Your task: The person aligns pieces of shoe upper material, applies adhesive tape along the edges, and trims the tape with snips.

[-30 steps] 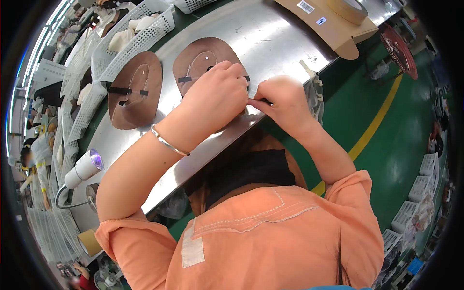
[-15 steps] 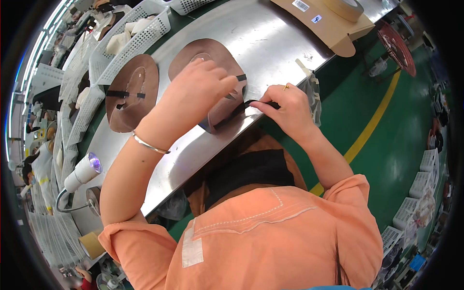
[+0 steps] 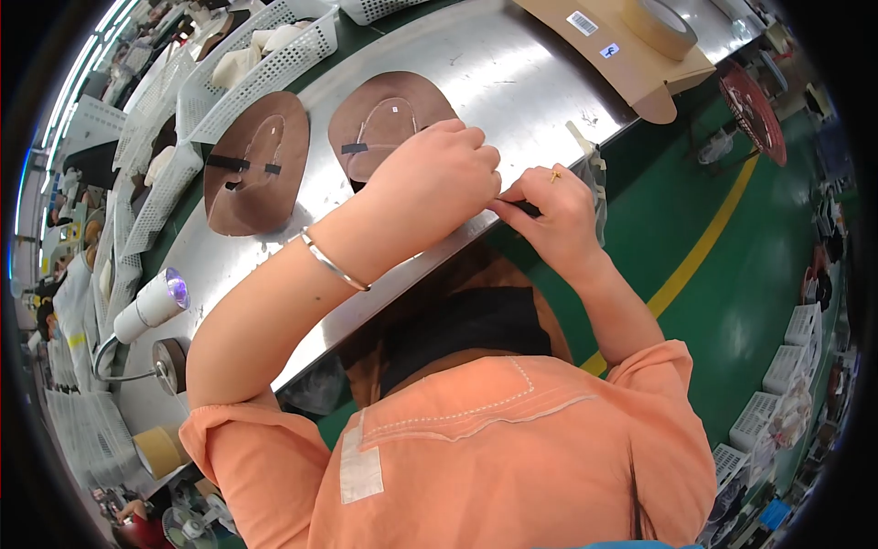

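Note:
My left hand (image 3: 448, 174), a metal bracelet on its wrist, is closed, knuckles up, over the table's near edge. Whatever lies in its fingers is hidden under it. Close beside it, my right hand (image 3: 552, 212) pinches a black strip (image 3: 523, 208) between thumb and fingers; the fingertips of both hands nearly meet. Behind my left hand lies a brown hat (image 3: 389, 105) with its opening up, a black tab on its inner edge, partly covered by my hand and forearm. To its left is a second brown hat (image 3: 265, 197) with black tabs.
On the metal table (image 3: 512, 82) lie a cardboard piece (image 3: 585, 55) and a tape roll (image 3: 660, 27) at the far right. A white lamp (image 3: 151, 306) stands at the left. White perforated baskets (image 3: 265, 73) line the far side. A red stool (image 3: 752, 114) is off the right end.
My left hand has moved right and toward me, off the hat and up to my right hand. The pointed metal tool seen under it before is now hidden. My right hand keeps pinching the strip.

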A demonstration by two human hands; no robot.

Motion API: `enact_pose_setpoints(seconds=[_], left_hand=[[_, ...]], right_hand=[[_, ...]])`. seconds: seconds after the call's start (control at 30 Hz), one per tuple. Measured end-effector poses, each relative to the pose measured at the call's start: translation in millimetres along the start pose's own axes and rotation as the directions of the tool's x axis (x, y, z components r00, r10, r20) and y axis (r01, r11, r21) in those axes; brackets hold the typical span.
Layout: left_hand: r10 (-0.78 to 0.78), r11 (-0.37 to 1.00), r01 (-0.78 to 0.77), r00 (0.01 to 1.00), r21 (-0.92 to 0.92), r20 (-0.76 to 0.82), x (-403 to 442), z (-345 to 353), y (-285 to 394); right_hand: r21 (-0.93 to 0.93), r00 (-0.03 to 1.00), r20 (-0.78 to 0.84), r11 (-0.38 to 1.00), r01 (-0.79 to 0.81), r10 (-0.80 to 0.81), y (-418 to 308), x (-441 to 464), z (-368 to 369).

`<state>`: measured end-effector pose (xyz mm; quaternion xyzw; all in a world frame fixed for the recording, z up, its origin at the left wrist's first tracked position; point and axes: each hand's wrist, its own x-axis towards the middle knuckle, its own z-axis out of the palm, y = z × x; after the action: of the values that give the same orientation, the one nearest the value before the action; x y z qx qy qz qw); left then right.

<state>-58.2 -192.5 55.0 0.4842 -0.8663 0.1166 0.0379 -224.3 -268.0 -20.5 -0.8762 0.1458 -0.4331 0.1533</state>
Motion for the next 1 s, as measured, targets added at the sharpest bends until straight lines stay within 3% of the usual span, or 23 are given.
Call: enact_pose_setpoints(seconds=[0.1, 0.17, 0.2, 0.23, 0.3, 0.33, 0.4, 0.5, 0.53, 0.6, 0.7, 0.8, 0.83, 0.9, 1.0], left_hand=[[0.0, 1.0, 0.0, 0.999, -0.012, 0.039, -2.0, 2.7, -1.3], [-0.011, 0.999, 0.013, 0.998, -0.029, 0.064, -4.1, 1.7, -1.3], [-0.087, 0.992, 0.084, 0.996, -0.095, -0.033, -7.6, 2.1, -0.4], [-0.167, 0.975, 0.145, 0.978, -0.168, -0.123, -14.4, 2.9, 0.2], [-0.336, 0.919, 0.254, 0.904, -0.302, -0.263, -32.1, 10.9, -3.0], [-0.545, 0.786, 0.397, 0.807, -0.474, -0.228, -38.8, 11.4, 3.9], [-0.855, 0.37, 0.565, 0.517, -0.738, -0.033, -55.5, 10.0, 26.8], [-0.886, 0.166, 0.689, 0.418, -0.705, 0.199, -82.2, 28.4, 40.9], [-0.895, 0.202, 0.666, 0.423, -0.718, 0.14, -81.8, 36.6, 50.1], [-0.846, 0.453, 0.609, 0.525, -0.651, -0.097, -75.9, 57.3, 55.6], [-0.817, 0.442, 0.592, 0.576, -0.674, -0.031, -71.1, 70.0, 49.1], [-0.84, -0.077, 0.468, 0.445, -0.88, 0.31, -71.8, 55.4, 40.0], [-0.848, -0.13, 0.349, 0.446, -0.928, 0.287, -69.6, 46.8, 40.2], [-0.844, -0.15, 0.304, 0.456, -0.941, 0.282, -66.7, 35.1, 37.9], [-0.858, -0.216, 0.219, 0.422, -0.951, 0.292, -57.9, 23.3, 36.0]], right_hand=[[0.086, 0.999, -0.002, 0.995, -0.042, 0.042, -3.6, 3.3, -4.3], [0.249, 0.956, -0.016, 0.928, -0.279, 0.292, -3.0, -2.9, -0.1], [0.326, 0.91, -0.007, 0.861, -0.391, 0.416, -3.0, -7.4, 0.3], [0.482, 0.793, 0.135, 0.66, -0.576, 0.594, -5.6, -6.8, -6.6], [0.499, 0.757, 0.202, 0.6, -0.626, 0.622, 8.7, -22.0, -4.9], [0.506, 0.738, 0.236, 0.568, -0.649, 0.632, 11.5, -24.4, -5.4], [0.46, 0.751, 0.32, 0.599, -0.656, 0.577, 13.9, -35.9, -10.8], [0.504, 0.8, 0.326, 0.623, -0.598, 0.504, 20.9, -54.6, -1.0], [0.532, 0.824, 0.285, 0.634, -0.561, 0.49, 19.5, -54.2, 5.8], [0.583, 0.868, 0.199, 0.656, -0.478, 0.455, 16.4, -51.1, 22.7], [0.552, 0.848, 0.278, 0.647, -0.526, 0.452, 1.8, -26.7, 27.9], [0.65, 0.815, 0.292, 0.521, -0.553, 0.5, -1.8, -6.7, 33.2], [0.707, 0.807, 0.287, 0.454, -0.542, 0.517, -5.9, 1.1, 32.1], [0.775, 0.785, 0.3, 0.342, -0.532, 0.542, -14.7, 13.2, 28.8], [0.799, 0.8, 0.269, 0.339, -0.496, 0.536, -16.9, 24.0, 34.9]])
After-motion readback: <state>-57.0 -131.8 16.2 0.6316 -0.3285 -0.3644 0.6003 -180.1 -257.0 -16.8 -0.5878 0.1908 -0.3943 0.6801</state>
